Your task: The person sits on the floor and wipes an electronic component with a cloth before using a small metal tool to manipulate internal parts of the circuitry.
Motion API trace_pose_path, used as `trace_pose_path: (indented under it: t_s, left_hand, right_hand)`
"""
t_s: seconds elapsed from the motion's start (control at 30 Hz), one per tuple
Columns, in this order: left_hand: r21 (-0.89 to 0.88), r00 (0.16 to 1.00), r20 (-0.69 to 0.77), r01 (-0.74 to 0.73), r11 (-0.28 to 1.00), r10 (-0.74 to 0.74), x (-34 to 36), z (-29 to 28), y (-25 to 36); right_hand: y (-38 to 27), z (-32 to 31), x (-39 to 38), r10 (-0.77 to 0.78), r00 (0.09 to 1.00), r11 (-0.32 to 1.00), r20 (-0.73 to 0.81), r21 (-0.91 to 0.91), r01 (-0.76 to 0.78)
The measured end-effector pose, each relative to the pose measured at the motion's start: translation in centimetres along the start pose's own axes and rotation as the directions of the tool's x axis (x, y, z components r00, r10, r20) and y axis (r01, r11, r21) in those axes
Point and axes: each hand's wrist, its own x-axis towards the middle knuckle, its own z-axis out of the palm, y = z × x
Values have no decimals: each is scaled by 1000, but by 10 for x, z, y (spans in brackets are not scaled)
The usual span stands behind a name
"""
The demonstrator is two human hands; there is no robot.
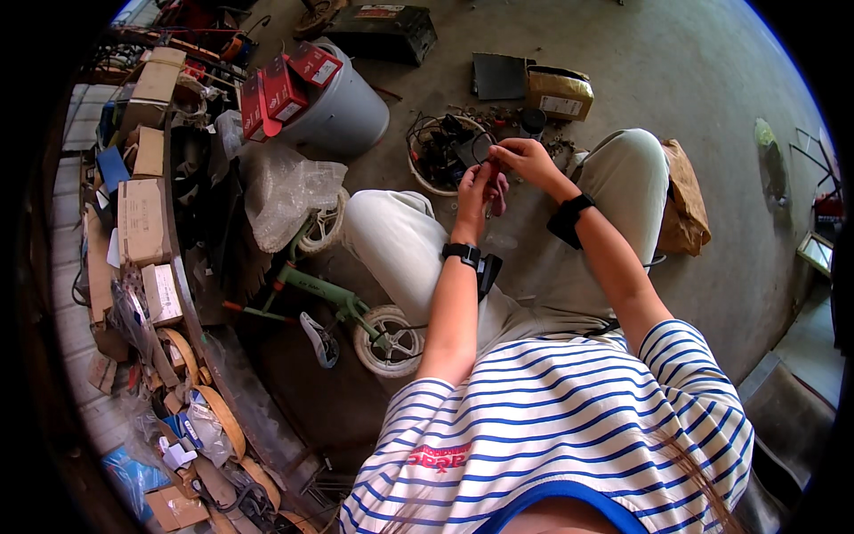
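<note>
Striped blue-and-white shirt [551, 427] is filling the bottom of my view as I'm sitting with knees up, raising both hands so the work stays close to my eyes. My left hand [476, 191] is wrapping its fingers shut around a small dark slender tool [490, 200], steadying it, while my right hand [527, 160] is pinching its top end with fingertips together. Just beyond, a white round basin of dark parts [442, 153] is waiting within reach, and a small green balance bike [342, 303] is lying across my left.
</note>
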Motion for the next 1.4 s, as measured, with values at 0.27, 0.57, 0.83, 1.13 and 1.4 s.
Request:
trace_pose_path:
  t_s: [0.27,0.57,0.83,1.13,1.4]
  left_hand:
    - [-70,999,-28,40,997,-42,-8,6,12]
    - [-102,999,-32,24,994,-27,-8,6,12]
    - [-112,999,-25,34,993,-37,-6,4,10]
    - [-44,999,2,51,998,-51,-6,5,7]
    - [-56,998,-6,58,997,-58,-3,0,-1]
  right_hand:
    - [9,3,3,-32,997,995,-76,92,39]
    - [4,2,1,-86,995,996,-57,-3,86]
    - [13,3,3,-109,992,993,-61,29,111]
    - [-3,4,-4,-96,991,977,-98,-200,75]
    - [-11,1,-7,-125,992,965,-32,-236,114]
